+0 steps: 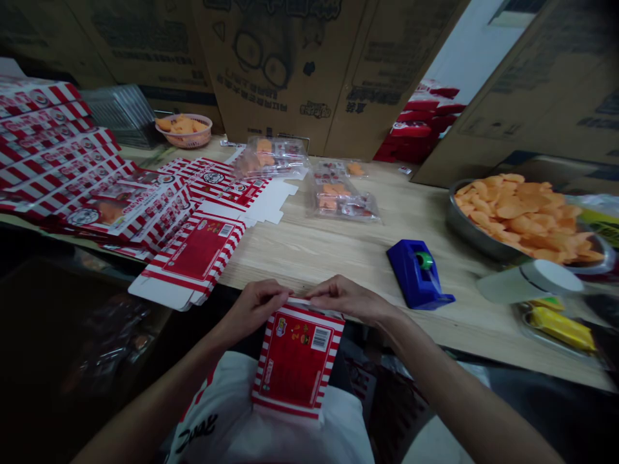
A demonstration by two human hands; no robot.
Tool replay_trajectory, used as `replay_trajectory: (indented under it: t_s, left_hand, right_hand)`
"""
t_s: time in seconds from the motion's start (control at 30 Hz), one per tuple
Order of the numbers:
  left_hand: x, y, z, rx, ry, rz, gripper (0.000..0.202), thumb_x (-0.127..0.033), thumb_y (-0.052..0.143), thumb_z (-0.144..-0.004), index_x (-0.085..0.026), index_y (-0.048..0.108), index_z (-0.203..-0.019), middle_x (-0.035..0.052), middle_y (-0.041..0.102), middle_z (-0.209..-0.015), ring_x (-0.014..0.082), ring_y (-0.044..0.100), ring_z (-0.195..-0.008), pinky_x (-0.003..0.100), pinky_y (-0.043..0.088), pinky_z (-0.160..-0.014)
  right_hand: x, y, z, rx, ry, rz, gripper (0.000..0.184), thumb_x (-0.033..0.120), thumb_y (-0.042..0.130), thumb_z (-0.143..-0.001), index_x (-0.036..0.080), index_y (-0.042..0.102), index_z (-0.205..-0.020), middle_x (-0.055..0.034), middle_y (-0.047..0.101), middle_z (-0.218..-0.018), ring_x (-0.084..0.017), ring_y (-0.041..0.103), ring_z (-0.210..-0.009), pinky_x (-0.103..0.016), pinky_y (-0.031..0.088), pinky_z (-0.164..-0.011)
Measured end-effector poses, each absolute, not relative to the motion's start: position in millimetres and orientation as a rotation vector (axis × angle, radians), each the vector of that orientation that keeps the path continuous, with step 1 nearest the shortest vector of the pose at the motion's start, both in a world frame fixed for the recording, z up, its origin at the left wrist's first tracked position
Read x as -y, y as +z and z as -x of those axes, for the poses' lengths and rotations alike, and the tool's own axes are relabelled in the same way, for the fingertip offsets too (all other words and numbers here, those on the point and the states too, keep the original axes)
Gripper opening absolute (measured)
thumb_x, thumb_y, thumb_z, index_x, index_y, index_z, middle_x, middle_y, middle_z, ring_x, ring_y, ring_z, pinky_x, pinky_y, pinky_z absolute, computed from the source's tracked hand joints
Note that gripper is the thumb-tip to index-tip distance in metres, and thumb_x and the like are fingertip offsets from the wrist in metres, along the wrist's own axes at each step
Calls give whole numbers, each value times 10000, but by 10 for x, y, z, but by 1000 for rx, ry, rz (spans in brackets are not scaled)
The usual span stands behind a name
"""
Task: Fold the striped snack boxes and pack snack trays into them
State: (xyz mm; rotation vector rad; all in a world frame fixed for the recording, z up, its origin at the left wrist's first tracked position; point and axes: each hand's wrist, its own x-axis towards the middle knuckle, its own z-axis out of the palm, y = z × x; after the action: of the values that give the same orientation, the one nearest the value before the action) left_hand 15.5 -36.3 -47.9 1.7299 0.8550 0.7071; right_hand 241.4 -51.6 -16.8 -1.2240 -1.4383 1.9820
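A red box with red-and-white striped edges (296,361) stands on end against my body, just below the table's front edge. My left hand (258,306) grips the left part of its top end, thumb and fingers closed together. On the right part of the same end, my right hand (345,298) pinches the edge, fingers bent. The printed panel with a barcode faces up toward me. What the fingertips do at the box's flaps is partly hidden. Left of my left hand lie flat striped cartons (200,248) with white flaps.
A blue tape dispenser (416,274) stands right of my hands. Behind it is a metal bowl (452,222) of orange pieces beside a lidded white cup (525,283). Clear packets (338,193) lie mid-table. Striped boxes (62,151) pile up left, near a pink basket (200,135). Cardboard (290,71) lines the back.
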Motion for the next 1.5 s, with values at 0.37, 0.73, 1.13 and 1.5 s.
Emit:
replay_trajectory:
  t_s: [0.37, 0.73, 1.13, 1.5]
  left_hand:
    - [460, -552, -149, -769, 729, -1722, 208, -275, 604, -815, -160, 716, -946, 73, 670, -847, 162, 612, -753, 244, 448, -626]
    - [515, -514, -149, -744, 772, -1630, 191, -269, 642, -788, -152, 719, -918, 68, 653, -825, 162, 609, -742, 247, 457, -622]
    - [686, -210, -143, -627, 753, -1922, 172, -141, 569, -833, -170, 707, -931, 71, 631, -892, 138, 608, -770, 234, 457, -640]
    - [700, -116, -102, -498, 646, -2120, 212, -80, 498, -867, -146, 675, -965, 93, 619, -964, 135, 599, -849, 224, 462, -699]
  right_hand:
    - [501, -339, -2335, 967, 2180, 1356, 248, 162, 824, -456, 154, 743, -691, -10, 721, -630, -119, 609, -514, -228, 481, -530]
    - [531, -220, -2369, 1001, 2227, 1323, 206, 312, 789, -606, 139, 718, -693, -8, 692, -612, -77, 559, -480, -177, 408, -456]
    - [509, -87, -2242, 1145, 2254, 1720, 127, 103, 538, -713, 140, 577, -598, 47, 492, -432, -50, 385, -362, -168, 250, -365]
    - [733, -17, -2052, 938, 2190, 1958, 145, 23, 510, -617, 120, 616, -599, 6, 555, -459, -100, 477, -410, -217, 374, -421]
